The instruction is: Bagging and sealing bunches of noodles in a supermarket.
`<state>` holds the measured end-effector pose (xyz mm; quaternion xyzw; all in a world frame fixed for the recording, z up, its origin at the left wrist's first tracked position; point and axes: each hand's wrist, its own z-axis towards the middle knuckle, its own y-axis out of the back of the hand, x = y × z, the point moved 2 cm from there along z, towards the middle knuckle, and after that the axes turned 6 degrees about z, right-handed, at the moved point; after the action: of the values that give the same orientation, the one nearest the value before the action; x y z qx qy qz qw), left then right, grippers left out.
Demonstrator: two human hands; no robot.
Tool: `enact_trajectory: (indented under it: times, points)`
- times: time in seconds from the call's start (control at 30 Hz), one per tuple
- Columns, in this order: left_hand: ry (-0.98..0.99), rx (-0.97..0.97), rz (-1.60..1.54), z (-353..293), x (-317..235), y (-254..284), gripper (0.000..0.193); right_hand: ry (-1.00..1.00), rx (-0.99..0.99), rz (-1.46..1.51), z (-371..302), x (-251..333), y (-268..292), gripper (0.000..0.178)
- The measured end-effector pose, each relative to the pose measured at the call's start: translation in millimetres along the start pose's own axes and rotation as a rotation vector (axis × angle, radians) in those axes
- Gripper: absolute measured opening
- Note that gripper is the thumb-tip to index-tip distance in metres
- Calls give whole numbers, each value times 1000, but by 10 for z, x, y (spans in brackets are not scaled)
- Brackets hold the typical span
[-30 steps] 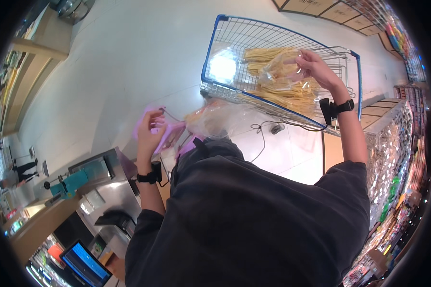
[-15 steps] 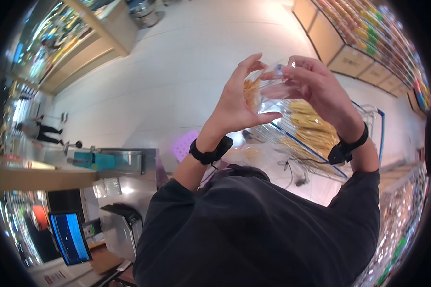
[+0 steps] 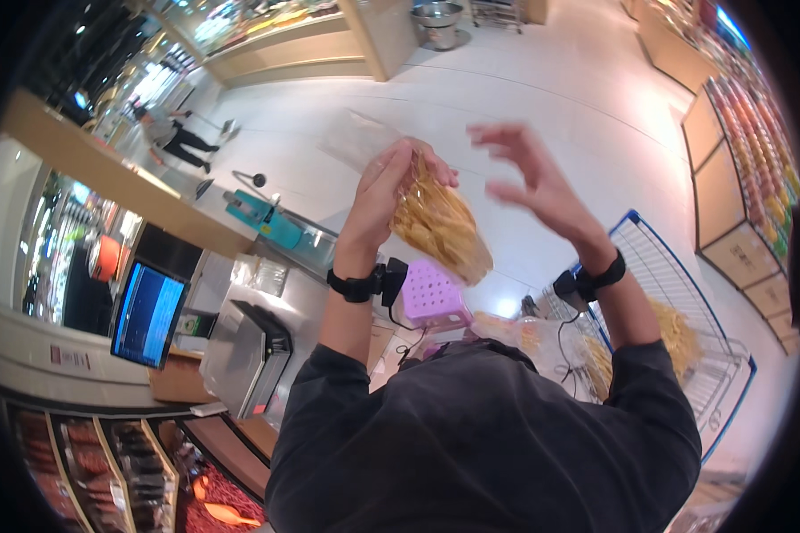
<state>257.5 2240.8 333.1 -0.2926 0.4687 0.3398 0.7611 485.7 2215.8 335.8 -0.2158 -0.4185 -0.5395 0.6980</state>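
Observation:
My left hand (image 3: 384, 191) is closed around the gathered neck of a clear plastic bag (image 3: 440, 220) filled with yellow-brown dried strips. The filled part hangs down and to the right of my fist, while the loose clear mouth of the bag sticks out past it at the upper left. My right hand (image 3: 538, 182) is raised to the right of the bag, apart from it. Its fingers are spread, somewhat blurred by motion, and hold nothing.
Below the bag is a purple perforated basket (image 3: 431, 295). A blue-rimmed wire cart (image 3: 716, 355) on the right carries more yellow strips (image 3: 676, 338). Left are a metal counter with a scale (image 3: 244, 355), a teal machine (image 3: 262, 218) and a screen (image 3: 148, 313). A person (image 3: 182, 138) stands far left.
The view has turned left toward the counter. Both hands were at the clear film of the bag; now my left hand grips its neck and my right hand has come away with fingers spread.

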Motion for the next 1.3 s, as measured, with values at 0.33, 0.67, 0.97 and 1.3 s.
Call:
enact_trajectory:
  times: [0.33,0.67,0.97,1.3]
  points:
    - [72,27,112,-301,-420,-97,64,-308,421,350,-328,-678,-878,85]
    - [7,-51,573,-806,-463,-93,57,64,173,201,245,-248,-943,24]
    - [214,-624,917,-1693,476,717,25,-253,115,244,-159,-1580,-1617,12]
    - [282,-474,1036,-1968,1476,1250,20,-397,215,-6,-728,-2932,-1919,18]
